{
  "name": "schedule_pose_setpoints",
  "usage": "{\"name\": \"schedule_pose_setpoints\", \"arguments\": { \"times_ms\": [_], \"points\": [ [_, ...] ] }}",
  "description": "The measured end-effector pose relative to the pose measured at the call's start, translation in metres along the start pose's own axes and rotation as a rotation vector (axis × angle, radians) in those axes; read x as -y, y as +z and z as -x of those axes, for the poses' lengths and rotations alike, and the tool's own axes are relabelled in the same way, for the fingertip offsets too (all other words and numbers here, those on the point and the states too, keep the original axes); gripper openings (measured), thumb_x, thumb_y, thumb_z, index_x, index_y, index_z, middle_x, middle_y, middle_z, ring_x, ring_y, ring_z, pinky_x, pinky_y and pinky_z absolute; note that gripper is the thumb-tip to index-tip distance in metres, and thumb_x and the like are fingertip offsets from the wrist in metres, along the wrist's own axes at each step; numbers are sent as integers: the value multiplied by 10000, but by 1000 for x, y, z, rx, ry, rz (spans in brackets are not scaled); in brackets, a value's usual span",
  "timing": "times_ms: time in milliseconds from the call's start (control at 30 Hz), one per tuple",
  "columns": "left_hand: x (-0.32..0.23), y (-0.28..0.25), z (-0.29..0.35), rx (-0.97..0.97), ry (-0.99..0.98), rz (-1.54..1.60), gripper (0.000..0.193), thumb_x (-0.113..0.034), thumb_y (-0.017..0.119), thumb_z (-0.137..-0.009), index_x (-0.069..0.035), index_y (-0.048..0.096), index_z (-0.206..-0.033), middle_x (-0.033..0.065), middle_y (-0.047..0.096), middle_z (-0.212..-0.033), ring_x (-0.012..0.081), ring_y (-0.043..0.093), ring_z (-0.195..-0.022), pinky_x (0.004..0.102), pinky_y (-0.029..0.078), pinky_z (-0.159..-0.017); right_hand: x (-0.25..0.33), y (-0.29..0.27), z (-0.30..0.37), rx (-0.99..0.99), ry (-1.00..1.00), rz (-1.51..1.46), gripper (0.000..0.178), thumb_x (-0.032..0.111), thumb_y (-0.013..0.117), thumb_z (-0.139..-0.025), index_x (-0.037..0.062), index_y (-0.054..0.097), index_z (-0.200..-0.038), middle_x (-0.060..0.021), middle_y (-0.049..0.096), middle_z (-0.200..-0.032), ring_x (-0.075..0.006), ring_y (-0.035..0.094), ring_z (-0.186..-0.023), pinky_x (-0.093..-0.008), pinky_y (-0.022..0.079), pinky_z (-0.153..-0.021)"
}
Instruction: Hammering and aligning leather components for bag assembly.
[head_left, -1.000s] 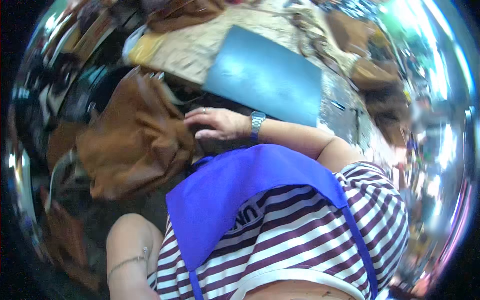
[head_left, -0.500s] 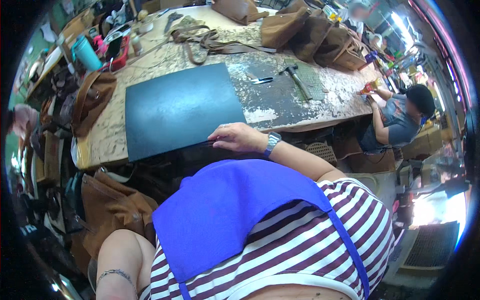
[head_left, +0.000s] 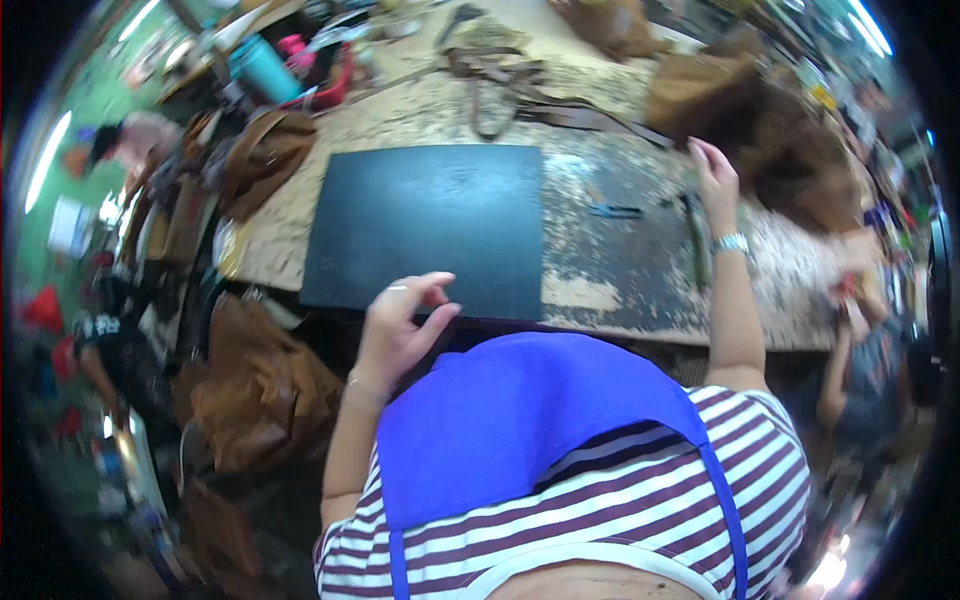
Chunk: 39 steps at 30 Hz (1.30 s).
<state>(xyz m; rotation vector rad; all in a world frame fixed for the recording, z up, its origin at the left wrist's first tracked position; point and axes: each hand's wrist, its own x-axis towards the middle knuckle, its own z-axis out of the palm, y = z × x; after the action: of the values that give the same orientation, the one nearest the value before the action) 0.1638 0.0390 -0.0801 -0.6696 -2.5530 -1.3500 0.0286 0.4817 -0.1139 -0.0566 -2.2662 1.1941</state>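
Observation:
My left hand (head_left: 400,325) hovers over the near edge of a dark, smooth rectangular board (head_left: 430,230), its thumb and fingers apart and holding nothing. Stretched forward to the right, my right hand (head_left: 716,185) is over the table with extended fingers, blurred, and I see nothing in it. Close to its wrist lies a hammer (head_left: 697,245), blurred and with its head partly hidden. A pair of small blue-handled snips or scissors (head_left: 614,211) rests between the board and the hammer.
Leather straps (head_left: 500,80) lie across the worn table (head_left: 390,125). Brown bags (head_left: 760,130) are piled at the far right, and another brown bag (head_left: 265,160) hangs over the left edge. A turquoise tumbler (head_left: 262,68) stands far left. A co-worker (head_left: 865,360) is at the right.
My left hand has come up from my lap to the board's near edge. My right hand has left that edge and reached far right toward the hammer. The view has shifted.

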Motion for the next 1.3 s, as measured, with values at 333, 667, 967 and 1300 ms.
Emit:
{"name": "schedule_pose_setpoints", "arguments": {
  "times_ms": [333, 667, 967, 1300],
  "points": [
    [111, -50, -14, -431, -385, -153, 181, -97, 677, -789, -14, 640, -946, 87, 646, -873, 173, 614, -811, 275, 481, -772, 80, 182, 104, 754, -392, -249, 229, 206, 660, -810, 109, 628, -1015, -89, 592, -1130, -285, 506, -1135, -516, 290, -1020],
    [285, -222, -99, -502, -467, -911, 659, -296, 707, -745, -85, 412, -1296, 178, 449, -1307, 327, 403, -1231, 463, 325, -1021, 106, 210, 137, 873, -372, -126, 168, 217, 627, -829, 104, 645, -952, -36, 621, -1090, -225, 500, -1170, -499, 250, -1079],
    [302, -263, -105, -348, -504, -818, 412, -269, 605, -829, -97, 530, -1196, 149, 564, -1165, 335, 528, -1090, 496, 393, -922, 115, 211, 144, 779, -306, -92, 86, 136, 624, -818, 98, 650, -891, -37, 639, -1040, -217, 560, -1084, -477, 325, -1040],
    [91, -104, -27, -266, 202, -454, 200, -108, 627, -809, -44, 569, -988, 141, 565, -930, 323, 544, -898, 494, 383, -893, 94, 215, 139, 397, 253, -583, 276, 225, 541, -925, 18, 591, -1101, -42, 628, -948, -100, 566, -876, -245, 448, -804]
  ]
}}
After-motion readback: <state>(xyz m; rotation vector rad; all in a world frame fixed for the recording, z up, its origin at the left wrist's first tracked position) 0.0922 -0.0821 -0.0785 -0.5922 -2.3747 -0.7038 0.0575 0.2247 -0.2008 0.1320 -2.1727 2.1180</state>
